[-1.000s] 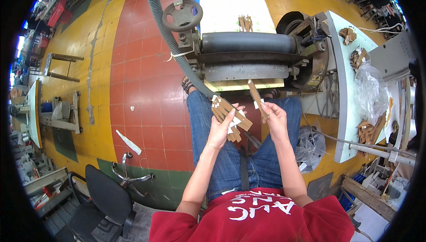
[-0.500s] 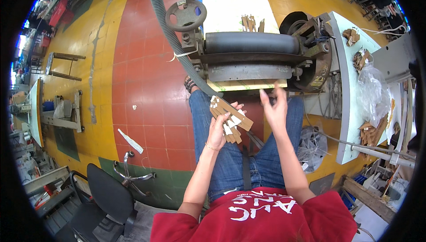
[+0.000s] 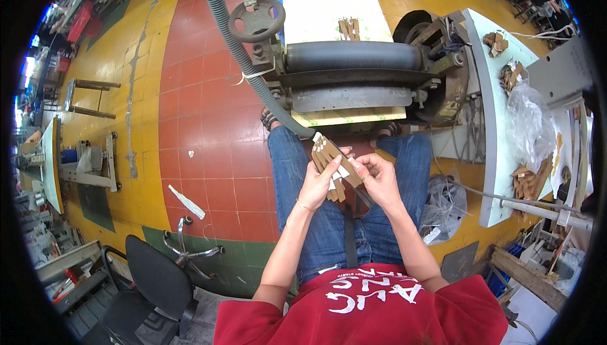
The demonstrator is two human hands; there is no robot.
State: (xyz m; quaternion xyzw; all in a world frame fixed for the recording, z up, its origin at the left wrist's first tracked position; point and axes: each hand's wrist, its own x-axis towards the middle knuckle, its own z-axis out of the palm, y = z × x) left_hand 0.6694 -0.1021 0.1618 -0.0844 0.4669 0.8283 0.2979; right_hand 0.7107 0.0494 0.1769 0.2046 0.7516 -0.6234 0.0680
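Observation:
Over my lap, my left hand (image 3: 314,185) is closed around a fanned bundle of brown strips with white ends (image 3: 326,155). The fingers of my right hand (image 3: 378,180) pinch at the bundle's right edge, by the end of one strip. Beyond my knees stands a roller machine with a dark cylinder (image 3: 354,56) and a metal guard plate (image 3: 351,99). Several more brown strips (image 3: 349,29) lie on the pale board (image 3: 335,5) behind the cylinder. A handwheel (image 3: 257,20) sits at the machine's left end.
A grey ribbed hose (image 3: 231,35) drops past the machine's left side toward my hands. To the right, a pale table (image 3: 490,199) carries brown pieces (image 3: 526,182) and a clear plastic bag (image 3: 530,120). A black chair (image 3: 153,282) stands at lower left.
My right hand has come back from near the machine's front edge to the bundle and now grips its edge. Behind the cylinder, the strip standing apart at right is no longer visible.

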